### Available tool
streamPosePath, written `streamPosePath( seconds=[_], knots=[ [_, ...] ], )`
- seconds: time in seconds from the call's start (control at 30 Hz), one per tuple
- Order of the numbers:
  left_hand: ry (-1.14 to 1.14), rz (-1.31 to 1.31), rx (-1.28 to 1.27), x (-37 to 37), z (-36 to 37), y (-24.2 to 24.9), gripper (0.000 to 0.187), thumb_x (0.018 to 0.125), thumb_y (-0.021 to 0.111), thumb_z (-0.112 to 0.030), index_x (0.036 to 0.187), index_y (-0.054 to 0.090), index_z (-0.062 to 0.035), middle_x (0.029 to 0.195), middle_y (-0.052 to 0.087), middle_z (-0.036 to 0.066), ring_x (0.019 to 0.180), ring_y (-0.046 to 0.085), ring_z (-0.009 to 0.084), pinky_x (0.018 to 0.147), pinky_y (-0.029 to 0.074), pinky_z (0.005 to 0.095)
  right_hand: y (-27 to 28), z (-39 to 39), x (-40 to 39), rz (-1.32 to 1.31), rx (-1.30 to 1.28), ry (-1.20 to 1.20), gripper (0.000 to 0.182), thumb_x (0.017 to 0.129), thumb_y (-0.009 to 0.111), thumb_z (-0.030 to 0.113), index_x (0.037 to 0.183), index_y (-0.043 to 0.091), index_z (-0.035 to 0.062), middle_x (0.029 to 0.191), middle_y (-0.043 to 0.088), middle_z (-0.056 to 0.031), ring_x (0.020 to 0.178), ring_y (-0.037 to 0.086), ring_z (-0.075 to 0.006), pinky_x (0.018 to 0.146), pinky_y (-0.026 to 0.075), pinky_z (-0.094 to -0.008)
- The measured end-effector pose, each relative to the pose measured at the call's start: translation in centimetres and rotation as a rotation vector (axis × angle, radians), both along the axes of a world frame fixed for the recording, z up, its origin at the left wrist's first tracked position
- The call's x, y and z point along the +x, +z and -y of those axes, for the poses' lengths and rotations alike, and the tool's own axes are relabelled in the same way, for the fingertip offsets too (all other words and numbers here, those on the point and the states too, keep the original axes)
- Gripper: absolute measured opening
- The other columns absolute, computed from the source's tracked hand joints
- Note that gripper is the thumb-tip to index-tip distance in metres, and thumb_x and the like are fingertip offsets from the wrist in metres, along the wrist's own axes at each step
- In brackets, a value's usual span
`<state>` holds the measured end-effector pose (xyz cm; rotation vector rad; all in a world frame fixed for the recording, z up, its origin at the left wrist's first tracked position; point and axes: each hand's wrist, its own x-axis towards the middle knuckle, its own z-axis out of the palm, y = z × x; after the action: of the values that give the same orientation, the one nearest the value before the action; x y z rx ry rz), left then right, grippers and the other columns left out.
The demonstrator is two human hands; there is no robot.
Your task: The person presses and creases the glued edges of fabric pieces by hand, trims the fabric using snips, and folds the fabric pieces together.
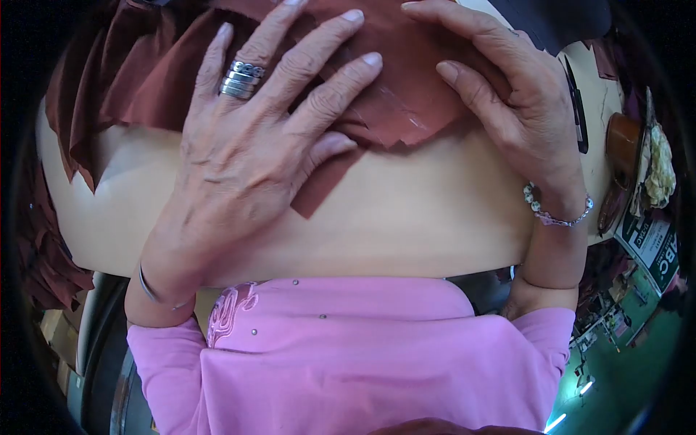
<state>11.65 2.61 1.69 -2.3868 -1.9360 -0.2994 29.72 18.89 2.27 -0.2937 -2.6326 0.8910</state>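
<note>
Reddish-brown leather (428,94) lies across the far side of the pale table (420,210), its near edge jagged with light marks on it. My left hand (261,130), with several silver rings, rests palm down on the leather, fingers spread. Beneath its thumb a narrow brown strip (330,181) sticks out toward me. My right hand (518,94), with a beaded bracelet at the wrist, is curved over the right part of the leather, thumb and fingers apart. Neither hand grips anything visible.
Folded brown leather (138,72) hangs over the table's left part. At the right are a dark slim tool (576,105), a brown rounded object (625,145) and a pale crumpled bundle (660,167). Dark material (558,22) lies at the far right. A printed box (652,243) stands below.
</note>
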Motion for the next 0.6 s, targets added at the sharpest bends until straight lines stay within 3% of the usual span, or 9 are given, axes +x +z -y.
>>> streamPosePath(
  seconds=[0.13, 0.33, 0.6],
  knots=[
    [-0.015, -0.085, 0.046, -0.6, 0.3, -0.2, 0.047, 0.077, 0.065, -0.02, 0.124, 0.06, -0.0172, 0.137, 0.05, 0.006, 0.128, 0.045, 0.0302, 0.103, 0.036, 0.0436, -1.4, -0.4, 0.0, -0.097, -0.038, 0.027, 0.04, 0.079, 0.063, 0.0, 0.119, 0.059, -0.001, 0.101, 0.066, -0.0199, 0.088, 0.066, -0.031, 0.077, 0.052, -0.0341],
    [-0.053, 0.102, -0.006, 0.7, 0.5, 0.3, 0.04, 0.077, 0.067, -0.011, 0.116, 0.064, -0.0108, 0.126, 0.059, 0.005, 0.123, 0.051, 0.0279, 0.099, 0.042, 0.043, -1.3, -0.3, 0.0, -0.095, -0.014, 0.021, 0.04, 0.079, 0.064, 0.002, 0.119, 0.059, -0.0005, 0.103, 0.066, -0.0195, 0.088, 0.067, -0.0304, 0.077, 0.053, -0.0337],
    [-0.015, 0.144, -0.082, 1.0, 0.9, 0.2, 0.049, 0.078, 0.068, -0.013, 0.126, 0.058, -0.0116, 0.134, 0.051, 0.006, 0.128, 0.046, 0.028, 0.107, 0.034, 0.045, -1.0, -0.2, -0.2, -0.074, 0.009, 0.021, 0.04, 0.077, 0.066, 0.002, 0.117, 0.061, 0.0012, 0.099, 0.067, -0.0187, 0.082, 0.067, -0.0304, 0.073, 0.052, -0.0342]
  ],
)
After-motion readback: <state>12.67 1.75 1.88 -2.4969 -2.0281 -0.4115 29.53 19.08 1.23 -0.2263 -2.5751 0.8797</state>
